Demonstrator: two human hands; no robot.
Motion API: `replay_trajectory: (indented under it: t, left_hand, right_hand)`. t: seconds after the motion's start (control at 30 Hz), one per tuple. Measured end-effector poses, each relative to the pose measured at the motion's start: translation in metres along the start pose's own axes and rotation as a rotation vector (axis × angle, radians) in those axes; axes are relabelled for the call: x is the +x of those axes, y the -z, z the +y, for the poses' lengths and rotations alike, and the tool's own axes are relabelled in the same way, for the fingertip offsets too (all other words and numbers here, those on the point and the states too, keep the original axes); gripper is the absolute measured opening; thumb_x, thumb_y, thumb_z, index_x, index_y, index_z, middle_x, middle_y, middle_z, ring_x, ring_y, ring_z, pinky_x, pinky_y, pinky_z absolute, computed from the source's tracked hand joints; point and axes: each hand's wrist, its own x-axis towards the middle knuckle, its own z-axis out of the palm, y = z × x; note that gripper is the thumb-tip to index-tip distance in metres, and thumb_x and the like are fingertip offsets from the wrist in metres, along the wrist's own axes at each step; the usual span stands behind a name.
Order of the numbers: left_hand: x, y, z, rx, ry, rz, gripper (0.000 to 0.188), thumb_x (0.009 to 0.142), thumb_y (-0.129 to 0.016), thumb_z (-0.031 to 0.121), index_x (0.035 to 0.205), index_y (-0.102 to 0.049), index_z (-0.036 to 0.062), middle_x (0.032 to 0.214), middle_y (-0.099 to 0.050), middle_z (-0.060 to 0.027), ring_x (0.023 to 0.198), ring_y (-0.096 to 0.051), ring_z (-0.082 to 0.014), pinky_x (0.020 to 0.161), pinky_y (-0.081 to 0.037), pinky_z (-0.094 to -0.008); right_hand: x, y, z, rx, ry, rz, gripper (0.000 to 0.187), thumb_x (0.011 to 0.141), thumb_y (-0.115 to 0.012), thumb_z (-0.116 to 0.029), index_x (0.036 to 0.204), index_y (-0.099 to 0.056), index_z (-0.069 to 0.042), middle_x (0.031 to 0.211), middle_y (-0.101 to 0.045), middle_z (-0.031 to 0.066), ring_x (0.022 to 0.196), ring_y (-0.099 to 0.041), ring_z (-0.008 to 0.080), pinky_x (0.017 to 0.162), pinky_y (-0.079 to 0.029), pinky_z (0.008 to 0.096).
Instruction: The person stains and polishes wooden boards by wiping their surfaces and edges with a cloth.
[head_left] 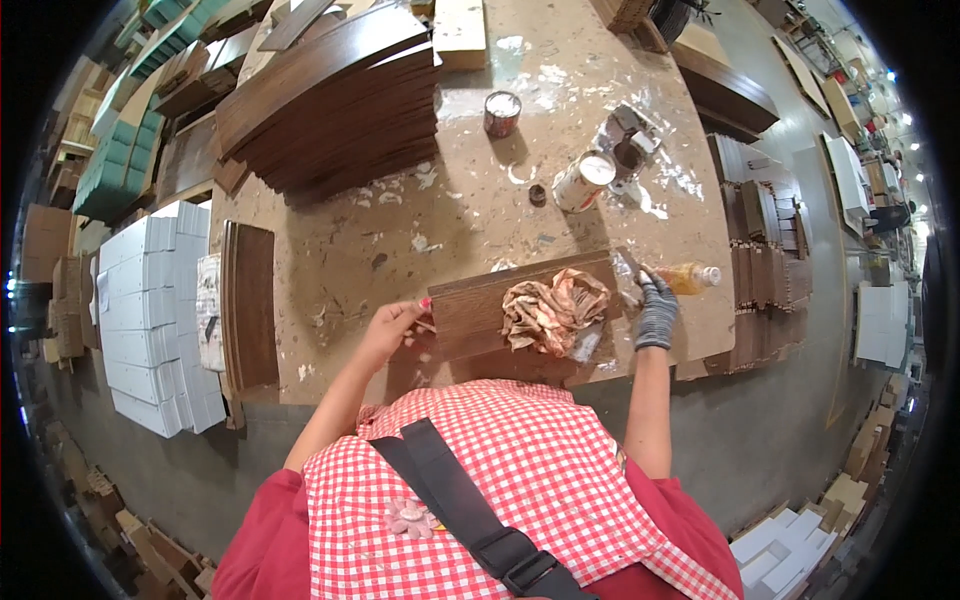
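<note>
A dark brown wooden board (465, 318) lies across the near side of the worktable. My bare left hand (392, 332) is closed at the board's left end, with thumb and fingers pinching its edge. On the board's right half sits a crumpled, brown-stained rag (555, 312). My right hand (656, 312), in a grey striped glove, is closed beside the board's right end. From its fingertips a thin flat tool (627, 262), seemingly a putty knife, points away from me. Just right of the glove lies a bottle of amber liquid (690, 277).
The paint-spattered worktable (350, 270) holds a tall stack of brown boards (330, 100) at the far left. Beyond my board stand a white-topped can (583, 182), a small open can (502, 114), a little dark cap (537, 195) and a stained container (628, 145). White panels (150, 320) are stacked to the left.
</note>
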Motion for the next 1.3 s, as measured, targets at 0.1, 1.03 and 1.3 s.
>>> replay_trajectory:
  t: [0.1,1.03,1.3]
  left_hand:
    - [-0.008,0.006,0.003,-0.005,-0.057,0.003,0.032,0.097,-0.050,0.030,0.102,-0.064,0.0027,0.089,-0.068,-0.0063,0.074,-0.066,-0.0106,0.056,-0.050,-0.0212]
    - [-0.022,-0.009,-0.016,0.189,-0.018,0.008,0.029,0.094,-0.056,0.032,0.096,-0.065,0.0046,0.079,-0.068,-0.0033,0.072,-0.066,-0.0099,0.057,-0.049,-0.0206]
    - [-0.015,-0.007,-0.018,0.156,-0.031,0.064,0.030,0.093,-0.056,0.033,0.093,-0.065,0.0039,0.078,-0.067,-0.0033,0.071,-0.065,-0.0112,0.059,-0.050,-0.0226]
  right_hand:
    - [-0.005,0.009,0.003,-0.064,0.049,0.013,0.020,0.086,-0.064,-0.011,0.104,-0.070,-0.009,0.091,-0.067,0.0013,0.075,-0.059,0.0078,0.061,-0.049,0.0211]
    - [-0.010,0.002,0.014,-0.155,0.146,0.055,0.020,0.085,-0.062,-0.003,0.104,-0.069,-0.003,0.093,-0.068,0.0040,0.081,-0.060,0.0104,0.074,-0.049,0.0239]
    - [0.055,-0.053,-0.031,-0.165,0.592,0.129,0.018,0.087,-0.060,-0.007,0.104,-0.066,-0.003,0.097,-0.067,0.0086,0.087,-0.061,0.0140,0.078,-0.048,0.0271]
